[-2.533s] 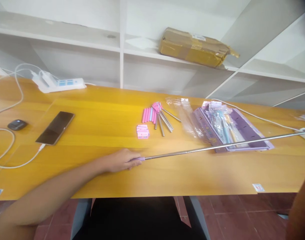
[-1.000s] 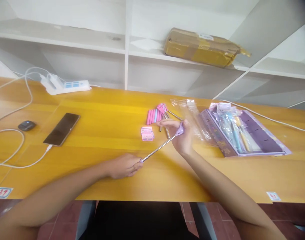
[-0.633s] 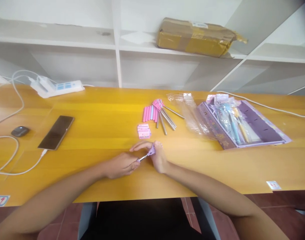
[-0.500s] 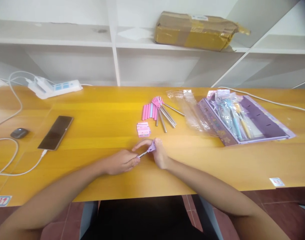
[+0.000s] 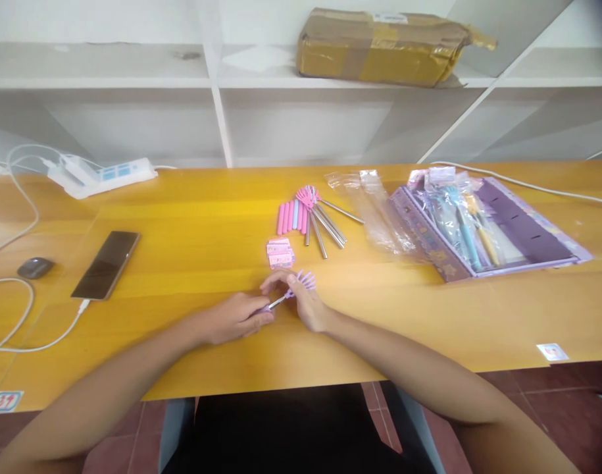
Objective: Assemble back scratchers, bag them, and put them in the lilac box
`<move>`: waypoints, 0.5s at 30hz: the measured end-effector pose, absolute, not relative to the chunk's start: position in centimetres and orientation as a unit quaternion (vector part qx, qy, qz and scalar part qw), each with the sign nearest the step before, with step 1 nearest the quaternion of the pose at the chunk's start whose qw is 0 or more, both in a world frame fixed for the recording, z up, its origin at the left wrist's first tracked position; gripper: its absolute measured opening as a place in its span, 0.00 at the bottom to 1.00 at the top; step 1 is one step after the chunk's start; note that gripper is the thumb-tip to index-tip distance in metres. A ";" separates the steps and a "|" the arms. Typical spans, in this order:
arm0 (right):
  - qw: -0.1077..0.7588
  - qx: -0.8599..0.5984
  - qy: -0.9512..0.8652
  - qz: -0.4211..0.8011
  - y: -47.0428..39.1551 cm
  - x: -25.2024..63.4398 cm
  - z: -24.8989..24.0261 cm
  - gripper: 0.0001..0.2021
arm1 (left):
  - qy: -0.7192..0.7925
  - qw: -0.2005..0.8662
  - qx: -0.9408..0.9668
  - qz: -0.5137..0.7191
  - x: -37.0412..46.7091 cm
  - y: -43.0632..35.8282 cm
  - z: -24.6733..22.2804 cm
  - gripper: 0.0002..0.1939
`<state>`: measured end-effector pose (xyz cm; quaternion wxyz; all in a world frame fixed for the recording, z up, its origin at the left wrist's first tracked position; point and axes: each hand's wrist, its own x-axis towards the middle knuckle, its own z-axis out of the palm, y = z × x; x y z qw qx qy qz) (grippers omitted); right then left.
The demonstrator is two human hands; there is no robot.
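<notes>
A small purple telescopic back scratcher [image 5: 307,281] with a claw-shaped head and a short metal rod is held between my hands, low over the table's front half. My left hand [image 5: 237,318] closes around its handle end. Thumb and fingers of my right hand [image 5: 308,308] pinch the base of the claw, and the prongs spread out past the thumb. Just beyond lie small printed pink cards [image 5: 279,253]. Behind them is a row of pink handle tubes [image 5: 285,217], one of them light blue. Beside these, several pink claw heads [image 5: 308,195] with metal rods [image 5: 330,225] are fanned out.
Clear plastic bags [image 5: 374,204] lie by a purple display box [image 5: 520,227] holding bagged scratchers. A phone [image 5: 106,264] on a charging cable, a dark earbud case [image 5: 35,267] and a power strip [image 5: 113,174] are at left. A taped carton [image 5: 379,49] rests on the shelf.
The purple claw has turned within my right hand, so its prongs now show spread toward the right. My right thumb now lies over the claw's base. The camera view has shifted slightly.
</notes>
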<state>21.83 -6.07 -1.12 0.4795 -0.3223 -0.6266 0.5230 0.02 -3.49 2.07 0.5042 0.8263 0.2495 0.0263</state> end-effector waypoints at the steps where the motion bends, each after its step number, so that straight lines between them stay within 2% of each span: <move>1: 0.480 -0.321 -0.625 0.526 -6.1 21.8 -1.2 0.32 | 0.249 0.506 0.825 0.026 0.0 -3.5 2.0 0.20; 6: 0.473 -0.299 -0.599 0.573 -6.1 21.8 -1.5 0.33 | 0.254 0.502 0.826 0.027 0.0 -3.7 1.8 0.19; 9: 0.476 -0.319 -0.612 0.546 -5.7 21.6 -1.2 0.36 | 0.268 0.505 0.820 0.030 0.1 -3.7 2.1 0.19; 15: 0.510 -0.350 -0.612 0.493 -4.1 21.9 -0.4 0.34 | 0.303 0.506 0.806 0.046 0.2 -3.1 2.1 0.22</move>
